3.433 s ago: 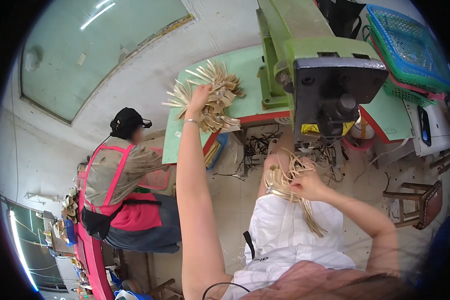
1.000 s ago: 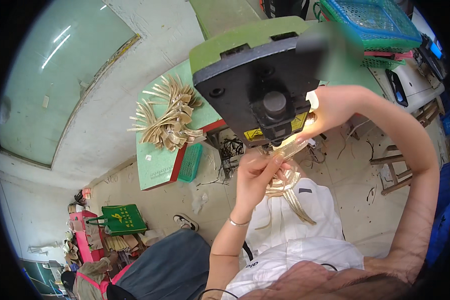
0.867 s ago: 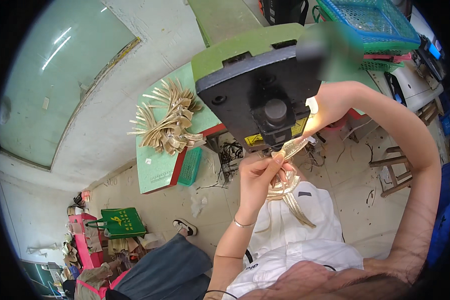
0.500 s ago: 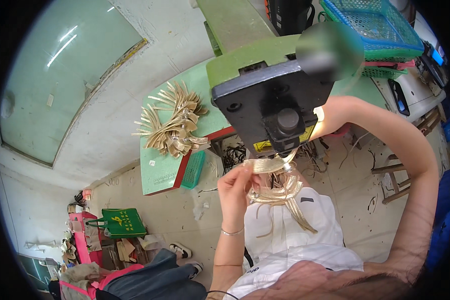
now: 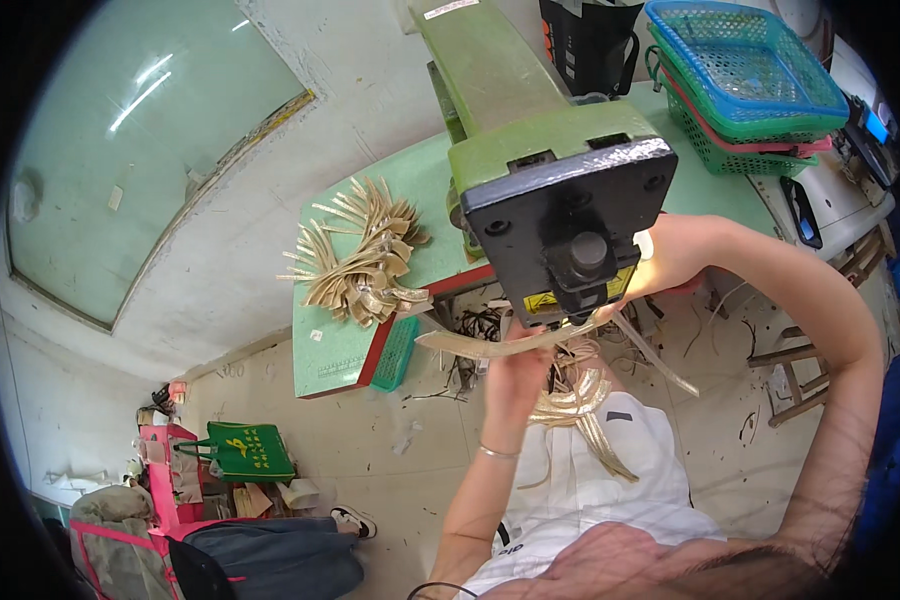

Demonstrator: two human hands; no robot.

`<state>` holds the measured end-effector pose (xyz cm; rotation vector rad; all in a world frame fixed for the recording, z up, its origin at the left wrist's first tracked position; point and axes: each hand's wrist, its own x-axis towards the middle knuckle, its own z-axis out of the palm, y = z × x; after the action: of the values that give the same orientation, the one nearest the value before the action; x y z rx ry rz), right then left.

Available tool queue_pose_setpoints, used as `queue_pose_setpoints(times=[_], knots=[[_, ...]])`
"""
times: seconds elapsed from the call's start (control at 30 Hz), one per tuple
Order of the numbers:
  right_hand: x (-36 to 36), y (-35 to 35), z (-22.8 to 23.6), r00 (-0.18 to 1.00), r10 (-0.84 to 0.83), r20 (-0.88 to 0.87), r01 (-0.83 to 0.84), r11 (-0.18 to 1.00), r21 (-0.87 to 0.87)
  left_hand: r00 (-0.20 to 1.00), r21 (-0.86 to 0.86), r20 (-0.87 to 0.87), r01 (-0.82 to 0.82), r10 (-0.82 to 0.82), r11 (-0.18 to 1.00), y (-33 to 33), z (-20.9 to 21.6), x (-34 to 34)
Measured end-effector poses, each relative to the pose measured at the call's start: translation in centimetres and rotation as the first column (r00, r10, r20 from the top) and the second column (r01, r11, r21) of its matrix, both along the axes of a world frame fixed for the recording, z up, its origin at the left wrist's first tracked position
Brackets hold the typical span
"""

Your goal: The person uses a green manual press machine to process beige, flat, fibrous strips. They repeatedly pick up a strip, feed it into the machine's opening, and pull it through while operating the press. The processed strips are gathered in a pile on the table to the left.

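Observation:
A green machine, like an industrial sewing machine (image 5: 510, 130), has a black end plate hanging over my lap. Under its lower end runs a flat gold strap (image 5: 460, 345), its free end pointing left. My left hand (image 5: 515, 385) is closed at this strap just left of the machine's tip; some fingers are hidden behind it. My right hand (image 5: 665, 255) reaches in from the right behind the end plate, lit by a lamp, with its fingers mostly hidden. Another narrow strap (image 5: 660, 357) sticks out to the lower right. A bunch of gold straps (image 5: 580, 400) hangs over my white-clothed lap.
A pile of gold strap pieces (image 5: 365, 260) lies on the green tabletop (image 5: 320, 360) at left. Stacked plastic baskets (image 5: 745, 125) and a phone (image 5: 801, 212) are at right. A wooden stool (image 5: 795, 385) stands on the floor. Another person's legs (image 5: 270, 560) show at lower left.
My left hand has moved right, closer to the machine's tip. The strap it pinched now stretches out leftward past the hand, and a narrow strap sticks out at right.

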<state>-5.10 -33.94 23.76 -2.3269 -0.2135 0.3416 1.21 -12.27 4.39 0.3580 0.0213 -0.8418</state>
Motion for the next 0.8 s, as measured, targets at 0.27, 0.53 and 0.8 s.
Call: queue_pose_setpoints(times=[0.27,0.53,0.8], knots=[[0.9,0.3,-1.6,0.988,0.100,-0.116,-0.105,0.994,-0.043,0.715,0.258,0.678,-0.016,-0.169,0.966,-3.2,5.9,-5.3],[-0.3,1.4,-1.1,0.981,0.049,0.189,-0.042,0.998,-0.042,0.795,0.454,0.602,-0.261,-0.077,0.852,-0.3,6.3,-5.3],[-1.9,3.5,-2.2,0.998,0.020,0.055,-0.015,0.996,-0.084,0.788,0.570,0.601,-0.309,-0.130,0.762,4.5,5.5,-1.9]])
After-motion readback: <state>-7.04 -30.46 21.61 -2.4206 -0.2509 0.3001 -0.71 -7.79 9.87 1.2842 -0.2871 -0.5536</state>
